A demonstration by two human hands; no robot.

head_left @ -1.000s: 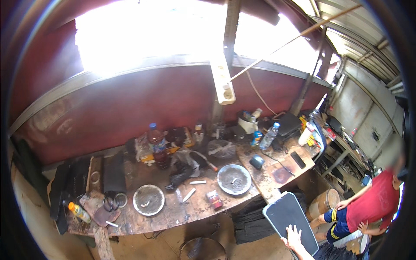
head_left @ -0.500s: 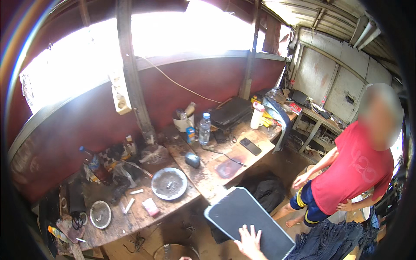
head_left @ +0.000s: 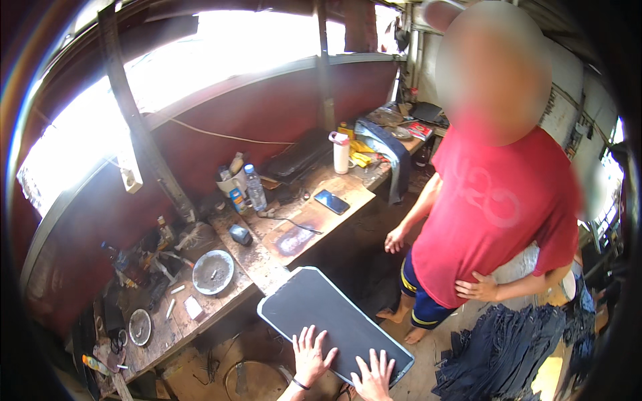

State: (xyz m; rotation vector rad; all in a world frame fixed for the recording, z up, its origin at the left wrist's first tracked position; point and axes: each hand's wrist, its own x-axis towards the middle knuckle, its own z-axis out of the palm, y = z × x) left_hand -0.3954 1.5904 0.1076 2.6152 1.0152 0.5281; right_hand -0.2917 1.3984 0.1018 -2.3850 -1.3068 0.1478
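Item: one dark, flat rectangular board (head_left: pixel 344 314) with a pale rim, lower centre of the frame, slanting from upper left to lower right; its upper-left end lies just beside the desk (head_left: pixel 358 194), contact unclear.

Hands: two, both bare. Left hand (head_left: pixel 311 354), lower centre, fingers spread over the board's near long edge, black band at the wrist. Right hand (head_left: pixel 374 375), further right at the lower edge, fingers likewise spread on the board's lower-right part. Both lie palm down; neither pinches anything.

On the desk, centre to upper right: one phone (head_left: pixel 332 202), lying flat; one clear bottle (head_left: pixel 255 188) with blue cap, upright; one white flask (head_left: pixel 341 154) with pinkish lid, upright; one small dark rounded object (head_left: pixel 239 234), kind unclear; one flat black case (head_left: pixel 297 157) behind the phone.

On the desk, lower left: one large round dish (head_left: pixel 213 272) of grey matter; one smaller dish (head_left: pixel 140 327), similar contents; one small pale pack (head_left: pixel 193 307) between and below; one yellow-and-white bottle (head_left: pixel 95 364), on its side near the corner.

Right side: one person in a red shirt (head_left: pixel 498 207), standing, one hand at the hip; below, a heap of black strips (head_left: pixel 498 354).
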